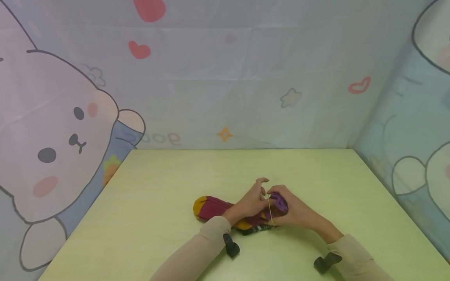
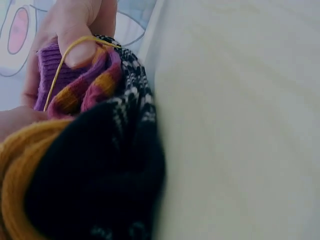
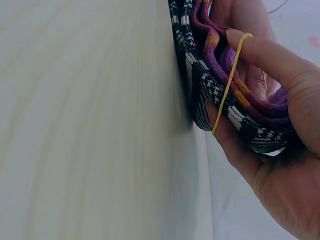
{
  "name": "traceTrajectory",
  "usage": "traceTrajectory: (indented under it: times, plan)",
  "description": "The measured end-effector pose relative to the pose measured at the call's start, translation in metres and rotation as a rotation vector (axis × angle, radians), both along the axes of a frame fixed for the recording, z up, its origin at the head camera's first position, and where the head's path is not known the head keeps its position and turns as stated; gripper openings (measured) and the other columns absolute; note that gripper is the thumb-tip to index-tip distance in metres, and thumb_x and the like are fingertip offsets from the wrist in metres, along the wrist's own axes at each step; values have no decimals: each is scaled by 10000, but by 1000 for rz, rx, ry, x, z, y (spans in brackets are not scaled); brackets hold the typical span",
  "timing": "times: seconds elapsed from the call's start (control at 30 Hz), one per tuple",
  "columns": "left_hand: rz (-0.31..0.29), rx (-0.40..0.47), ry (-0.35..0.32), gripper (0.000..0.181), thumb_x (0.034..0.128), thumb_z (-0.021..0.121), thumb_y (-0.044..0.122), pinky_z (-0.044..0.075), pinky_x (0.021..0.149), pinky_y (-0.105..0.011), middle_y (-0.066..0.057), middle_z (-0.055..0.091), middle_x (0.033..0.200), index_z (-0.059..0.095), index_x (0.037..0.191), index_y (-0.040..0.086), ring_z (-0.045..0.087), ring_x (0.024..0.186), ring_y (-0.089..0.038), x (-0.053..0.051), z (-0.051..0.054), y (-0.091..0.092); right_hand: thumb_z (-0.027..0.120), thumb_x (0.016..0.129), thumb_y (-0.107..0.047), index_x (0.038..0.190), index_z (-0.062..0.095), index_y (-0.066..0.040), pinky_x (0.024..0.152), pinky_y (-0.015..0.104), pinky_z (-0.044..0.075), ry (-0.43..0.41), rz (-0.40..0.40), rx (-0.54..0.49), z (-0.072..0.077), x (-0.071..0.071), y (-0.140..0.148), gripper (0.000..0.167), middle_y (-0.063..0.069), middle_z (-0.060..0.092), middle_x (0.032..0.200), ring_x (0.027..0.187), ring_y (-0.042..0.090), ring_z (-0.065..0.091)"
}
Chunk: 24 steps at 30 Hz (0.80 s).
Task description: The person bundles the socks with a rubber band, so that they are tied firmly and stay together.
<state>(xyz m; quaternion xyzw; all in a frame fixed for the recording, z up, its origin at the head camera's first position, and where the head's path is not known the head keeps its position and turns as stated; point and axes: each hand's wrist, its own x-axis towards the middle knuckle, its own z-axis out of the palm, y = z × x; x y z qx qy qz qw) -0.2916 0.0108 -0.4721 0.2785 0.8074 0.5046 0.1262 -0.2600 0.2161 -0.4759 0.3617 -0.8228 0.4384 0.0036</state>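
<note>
A pair of knit socks, maroon (image 1: 212, 208) with mustard toes, lies on a black-and-white patterned sock (image 1: 256, 229). At the right end they are folded together, with a purple cuff (image 1: 279, 203) showing. My right hand (image 1: 300, 210) grips this folded end between thumb and fingers. A thin yellow rubber band (image 3: 231, 82) stretches from the right thumb across the bundle to the fingers below. My left hand (image 1: 250, 201) is over the socks, its index finger raised. One of its digits reaches inside the fold. In the left wrist view, black fabric (image 2: 100, 175) hides most of that hand.
The pale yellow table (image 1: 147, 195) runs back to a cloth backdrop (image 1: 225, 78) printed with cartoon bears, hearts and stars. A black wrist camera (image 1: 231, 246) is strapped to the left sleeve, and another camera (image 1: 327, 262) to the right sleeve.
</note>
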Motion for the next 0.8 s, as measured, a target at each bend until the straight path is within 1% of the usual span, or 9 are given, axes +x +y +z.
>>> traceTrajectory:
  times: [0.1, 0.17, 0.2, 0.27, 0.37, 0.43, 0.6, 0.67, 0.8]
  plan:
    - [-6, -20, 33, 427, 1023, 564, 144, 486, 753, -275, -125, 454, 1132, 350, 1382, 52, 613, 893, -164, 1, 2, -1, 837, 822, -128, 1282, 474, -126, 841, 321, 499, 11, -19, -2, -2, 0, 2, 586, 82, 478, 1240, 1039, 227, 539]
    - [-13, -23, 40, 272, 1029, 483, 65, 488, 782, -275, -129, 443, 1167, 405, 1288, 38, 599, 873, -191, 2, 2, -2, 818, 831, -80, 1244, 484, -114, 816, 320, 513, 1, -32, -9, -1, 1, 2, 532, 91, 482, 1221, 1029, 243, 548]
    - [-20, -13, 30, 226, 1028, 451, 34, 494, 795, -270, -126, 438, 1181, 419, 1251, 30, 610, 886, -193, 2, 2, -2, 815, 828, -66, 1233, 486, -101, 806, 319, 520, -2, -36, -10, 0, 2, 1, 523, 103, 484, 1213, 1024, 250, 551]
    - [-35, 13, -9, 185, 1011, 429, -4, 499, 768, -255, -124, 469, 1158, 436, 1194, 27, 634, 870, -183, 3, 1, -2, 829, 808, -56, 1218, 495, -80, 808, 318, 525, -6, -44, -16, 1, 3, 0, 529, 121, 488, 1207, 1029, 259, 551]
    - [-55, 34, -41, 150, 1005, 485, 15, 484, 684, -232, -74, 510, 1078, 445, 1146, 47, 624, 811, -146, 3, 0, -3, 842, 781, -42, 1216, 509, -65, 823, 302, 518, -3, -59, -19, 2, 5, -1, 548, 120, 493, 1203, 1038, 250, 543]
    - [-63, 34, -33, 163, 995, 564, 46, 471, 665, -222, -40, 542, 1024, 461, 1119, 66, 600, 814, -114, 2, -1, -3, 836, 769, -11, 1216, 516, -57, 820, 293, 511, 17, -66, -21, 1, 5, -2, 551, 123, 504, 1194, 1025, 244, 541]
    - [-74, 55, -14, 259, 932, 678, 16, 517, 736, -222, -15, 585, 965, 477, 1082, 80, 645, 853, -108, 2, -1, -2, 692, 752, 151, 1207, 520, -43, 775, 296, 507, 50, -65, -43, -1, 5, -4, 524, 142, 500, 1188, 983, 253, 529]
    - [-69, 50, 9, 299, 910, 702, 11, 520, 742, -222, -6, 594, 929, 476, 1091, 86, 654, 825, -100, 1, -1, -2, 635, 739, 186, 1208, 522, -43, 787, 312, 507, 42, -75, -52, 0, 4, -4, 534, 155, 486, 1215, 1014, 275, 522]
    - [-93, 2, 105, 384, 905, 715, 31, 465, 687, -196, 32, 579, 823, 437, 1161, 93, 566, 697, -55, 0, 0, -2, 660, 745, 141, 1249, 505, -46, 809, 335, 509, 15, -153, -34, 5, 4, -6, 560, 207, 403, 1314, 1071, 319, 514]
